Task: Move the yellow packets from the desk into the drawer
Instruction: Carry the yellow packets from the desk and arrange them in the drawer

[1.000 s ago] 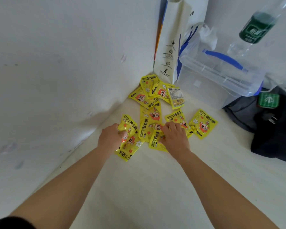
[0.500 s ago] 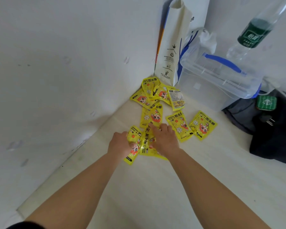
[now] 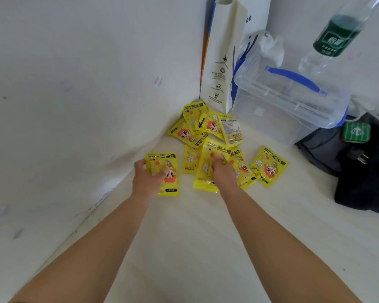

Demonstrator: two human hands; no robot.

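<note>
Several yellow packets with a red cartoon face lie in the desk's far corner against the white wall. My left hand (image 3: 148, 179) grips one yellow packet (image 3: 170, 171), thumb over its front. My right hand (image 3: 222, 171) holds another packet (image 3: 208, 169), tilted up off the desk (image 3: 195, 248). A further pile of packets (image 3: 202, 123) sits behind them, and a single packet (image 3: 269, 165) lies to the right. No drawer is in view.
A white paper bag (image 3: 222, 62) stands in the corner. Beside it is a clear plastic box with a blue handle (image 3: 293, 99) and a green-labelled bottle (image 3: 337, 38). A dark bag (image 3: 363, 169) with a plug lies at the right.
Both hands have closed on packets and lifted them: the left hand's packet moved left, apart from the pile, and the right hand's packet now tilts up.
</note>
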